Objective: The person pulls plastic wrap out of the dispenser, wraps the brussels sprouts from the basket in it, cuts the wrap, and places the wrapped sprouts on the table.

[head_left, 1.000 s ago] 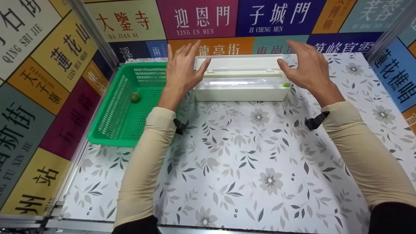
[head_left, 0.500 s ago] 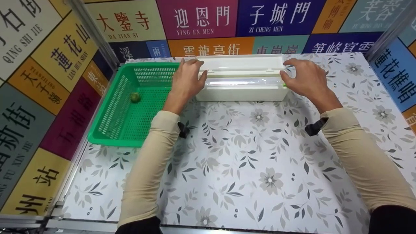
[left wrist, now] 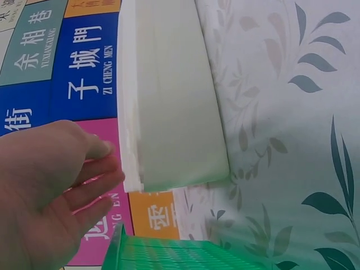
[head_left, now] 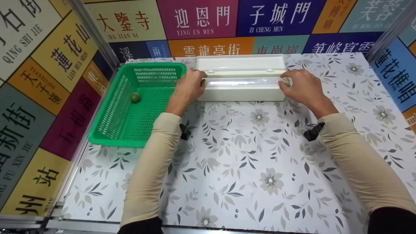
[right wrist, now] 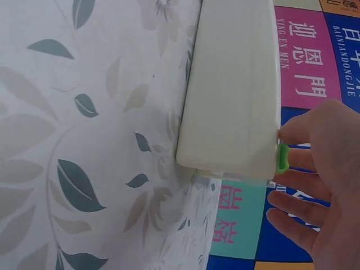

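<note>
A long white cling film dispenser (head_left: 240, 95) lies at the back of the table with its lid (head_left: 240, 62) tipped back and a clear strip (head_left: 242, 81) along its opening. At its left end, my left hand (head_left: 190, 85) pinches the upper edge between thumb and curled fingers. My right hand (head_left: 304, 85) does the same at the right end, beside the green slide cutter (right wrist: 282, 158). In the left wrist view, the fingertips of that hand lie right at the dispenser's top edge. The fingers partly hide both ends of the strip.
Left of the dispenser stands a green plastic basket (head_left: 94, 138), its right rim behind my left forearm. A small round green fruit (head_left: 135, 97) lies in it. A flower-patterned cloth (head_left: 240, 169) covers the table. Walls with coloured signs (head_left: 201, 18) close off the back and sides.
Both hands have come down from above the dispenser, their spread fingers closing onto its two ends. The dispenser, its lid and the basket have stayed in place.
</note>
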`<act>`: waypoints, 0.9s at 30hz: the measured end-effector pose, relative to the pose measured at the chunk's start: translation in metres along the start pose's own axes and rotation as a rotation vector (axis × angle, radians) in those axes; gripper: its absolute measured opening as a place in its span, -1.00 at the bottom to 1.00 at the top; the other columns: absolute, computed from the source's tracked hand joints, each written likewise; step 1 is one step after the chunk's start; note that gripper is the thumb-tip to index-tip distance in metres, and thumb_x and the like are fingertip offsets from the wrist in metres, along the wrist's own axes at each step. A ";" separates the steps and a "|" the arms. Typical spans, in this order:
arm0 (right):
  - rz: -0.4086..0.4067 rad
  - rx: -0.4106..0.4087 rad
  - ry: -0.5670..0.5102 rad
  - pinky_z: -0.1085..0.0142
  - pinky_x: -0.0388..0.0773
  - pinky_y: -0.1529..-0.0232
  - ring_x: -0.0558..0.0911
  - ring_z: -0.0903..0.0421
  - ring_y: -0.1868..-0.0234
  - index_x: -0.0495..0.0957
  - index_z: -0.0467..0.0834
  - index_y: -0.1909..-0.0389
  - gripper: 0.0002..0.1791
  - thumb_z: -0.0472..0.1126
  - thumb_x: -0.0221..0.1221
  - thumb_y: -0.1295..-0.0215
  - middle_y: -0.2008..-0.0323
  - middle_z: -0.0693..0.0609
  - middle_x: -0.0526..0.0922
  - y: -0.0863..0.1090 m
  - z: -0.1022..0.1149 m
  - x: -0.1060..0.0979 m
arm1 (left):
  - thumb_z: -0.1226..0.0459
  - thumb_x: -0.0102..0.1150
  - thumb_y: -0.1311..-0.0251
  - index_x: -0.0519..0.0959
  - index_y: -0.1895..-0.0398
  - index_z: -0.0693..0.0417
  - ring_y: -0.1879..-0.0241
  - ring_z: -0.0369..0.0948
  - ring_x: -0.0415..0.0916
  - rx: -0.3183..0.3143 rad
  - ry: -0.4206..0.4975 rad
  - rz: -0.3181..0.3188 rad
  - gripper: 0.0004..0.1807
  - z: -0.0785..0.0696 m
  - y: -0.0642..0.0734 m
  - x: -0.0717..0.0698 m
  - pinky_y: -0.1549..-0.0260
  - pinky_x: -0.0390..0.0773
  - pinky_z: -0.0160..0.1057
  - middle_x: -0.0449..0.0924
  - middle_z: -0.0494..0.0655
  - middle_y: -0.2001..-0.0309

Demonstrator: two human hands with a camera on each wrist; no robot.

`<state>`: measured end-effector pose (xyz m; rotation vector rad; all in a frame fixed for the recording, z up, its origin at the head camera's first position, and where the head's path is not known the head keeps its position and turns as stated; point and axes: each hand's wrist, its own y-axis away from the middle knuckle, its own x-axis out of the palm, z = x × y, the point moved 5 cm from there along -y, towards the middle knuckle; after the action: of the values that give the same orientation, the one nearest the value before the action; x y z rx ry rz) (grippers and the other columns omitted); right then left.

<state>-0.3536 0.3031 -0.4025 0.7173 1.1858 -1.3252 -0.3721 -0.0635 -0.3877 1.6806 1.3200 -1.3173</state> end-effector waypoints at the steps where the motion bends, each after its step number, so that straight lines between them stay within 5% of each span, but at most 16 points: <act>1: -0.003 -0.005 -0.005 -0.40 0.60 0.03 0.65 -0.37 -0.27 0.74 -0.13 -0.22 -0.57 0.02 0.17 -0.55 -0.28 -0.23 0.73 0.000 0.000 0.001 | 0.29 0.10 -0.59 0.74 -0.19 0.11 -0.03 -0.01 0.62 0.010 -0.002 0.017 -0.70 0.000 0.000 0.002 -0.01 0.68 0.02 0.73 0.13 -0.16; 13: 0.028 -0.030 -0.016 -0.47 0.55 -0.12 0.52 -0.33 -0.44 0.74 -0.07 -0.26 -0.57 0.01 0.12 -0.58 -0.39 -0.20 0.65 -0.002 0.000 0.004 | 0.40 0.12 -0.53 0.73 0.05 0.20 0.15 -0.05 0.50 0.059 -0.025 0.098 -0.82 -0.001 0.000 0.009 0.16 0.52 -0.13 0.74 0.11 0.04; 19: 0.098 0.021 -0.053 -0.47 0.48 -0.25 0.41 -0.35 -0.55 0.70 -0.08 -0.32 -0.48 0.13 0.10 -0.61 -0.48 -0.19 0.56 -0.005 -0.005 0.002 | 0.42 0.14 -0.54 0.76 -0.07 0.15 0.00 -0.02 0.66 0.047 -0.053 0.077 -0.77 -0.002 -0.006 0.010 -0.03 0.69 -0.05 0.78 0.11 -0.08; 27: 0.044 0.010 -0.122 -0.34 0.60 -0.15 0.52 -0.33 -0.47 0.77 -0.08 -0.22 -0.55 0.11 0.27 -0.55 -0.40 -0.20 0.64 -0.008 -0.006 0.001 | 0.33 0.23 -0.56 0.74 -0.24 0.08 -0.21 0.01 0.69 0.031 -0.096 0.060 -0.71 0.002 -0.011 0.008 -0.25 0.69 -0.03 0.77 0.07 -0.21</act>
<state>-0.3628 0.3066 -0.4034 0.6565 1.0610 -1.3201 -0.3835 -0.0588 -0.3946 1.6441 1.1905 -1.3719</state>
